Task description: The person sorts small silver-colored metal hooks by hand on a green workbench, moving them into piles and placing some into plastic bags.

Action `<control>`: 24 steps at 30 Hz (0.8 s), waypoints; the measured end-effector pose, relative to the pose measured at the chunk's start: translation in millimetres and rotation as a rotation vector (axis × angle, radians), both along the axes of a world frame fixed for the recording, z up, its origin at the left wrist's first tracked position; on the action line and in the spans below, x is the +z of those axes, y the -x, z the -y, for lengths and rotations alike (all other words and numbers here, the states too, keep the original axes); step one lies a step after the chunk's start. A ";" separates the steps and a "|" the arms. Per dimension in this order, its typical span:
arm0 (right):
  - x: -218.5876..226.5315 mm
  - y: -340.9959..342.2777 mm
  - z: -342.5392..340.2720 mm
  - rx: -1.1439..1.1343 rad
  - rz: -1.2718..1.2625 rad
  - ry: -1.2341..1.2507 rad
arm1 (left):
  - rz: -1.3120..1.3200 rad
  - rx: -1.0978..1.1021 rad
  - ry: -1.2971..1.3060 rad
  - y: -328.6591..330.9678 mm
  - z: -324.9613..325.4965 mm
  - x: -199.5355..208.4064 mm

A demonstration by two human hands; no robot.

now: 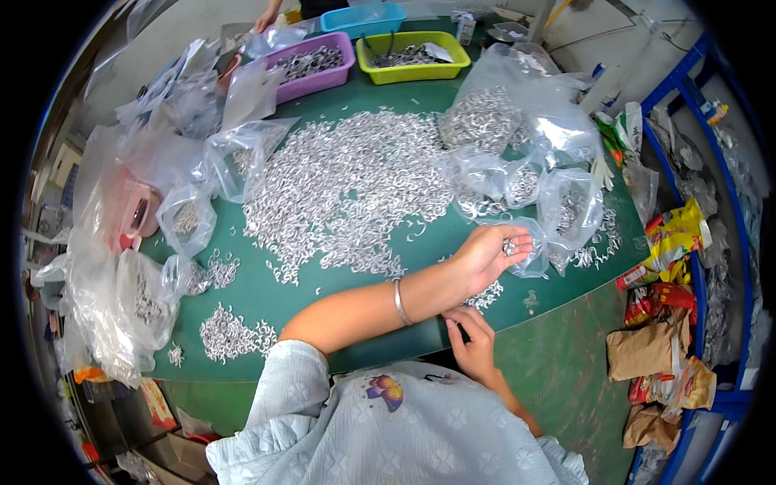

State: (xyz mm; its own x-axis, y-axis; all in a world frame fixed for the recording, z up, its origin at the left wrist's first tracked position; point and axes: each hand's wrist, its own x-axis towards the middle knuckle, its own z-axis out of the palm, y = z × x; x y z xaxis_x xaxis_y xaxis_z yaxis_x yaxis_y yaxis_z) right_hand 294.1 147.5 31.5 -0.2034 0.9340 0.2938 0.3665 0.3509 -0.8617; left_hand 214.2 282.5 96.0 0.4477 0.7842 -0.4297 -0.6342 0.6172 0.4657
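My left arm, with a metal bangle, reaches across to the right. My left hand [495, 249] is turned palm up, its fingers curled round a small clump of silvery curved metal pieces [508, 246]. It is beside the mouth of a clear plastic bag [529, 257]. Below that forearm, at the table's near edge, my right hand [471, 338] has loosely bent fingers with a gap between them; nothing shows in it. A small pile of the same pieces [487, 296] lies just beyond it, partly hidden by my left arm. A broad heap of pieces [347, 186] covers the middle of the table.
The green table [372, 303] also carries smaller piles [234, 333] at the left. Part-filled clear bags [485, 117] stand on both sides. Purple [349, 56] and yellow-green [461, 65] tubs sit at the back, near another person's hand [267, 19]. A blue rack [702, 275] stands right.
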 end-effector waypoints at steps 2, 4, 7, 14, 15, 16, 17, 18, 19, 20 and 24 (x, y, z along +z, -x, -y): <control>-1.9 -6.3 1.8 -0.016 0.009 -0.012 | -0.013 -0.029 -0.012 -20.3 -11.8 3.1; -9.3 -11.0 2.6 -0.031 0.011 -0.039 | 0.015 0.010 -0.060 -42.6 -28.8 7.2; -7.3 -13.5 1.6 -0.013 -0.012 -0.049 | 0.037 0.015 -0.035 -79.3 -65.0 22.6; -2.2 -15.5 -1.4 -0.017 -0.050 -0.082 | 0.001 -0.059 -0.182 -73.5 -62.1 35.5; -2.8 -17.8 -1.0 -0.022 -0.027 -0.077 | -0.027 -0.072 -0.279 -60.7 -54.3 22.3; -1.5 -21.7 -1.2 -0.057 -0.022 -0.057 | -0.087 -0.061 -0.341 -45.6 -48.8 21.0; -0.8 -25.4 -0.9 -0.092 -0.014 -0.036 | -0.160 -0.047 -0.384 -26.3 -36.4 18.7; -1.8 -29.8 -1.3 -0.127 -0.020 -0.050 | -0.231 -0.041 -0.440 -4.5 -23.2 24.0; -3.7 -34.2 -4.0 -0.162 -0.022 -0.072 | -0.300 -0.034 -0.504 16.6 -11.9 25.9; -6.3 -37.7 -7.2 -0.189 -0.017 -0.078 | -0.417 -0.009 -0.544 36.6 0.7 19.1; -18.9 -53.7 -16.2 -0.220 0.069 -0.112 | -0.928 0.039 -0.666 86.3 73.3 -32.6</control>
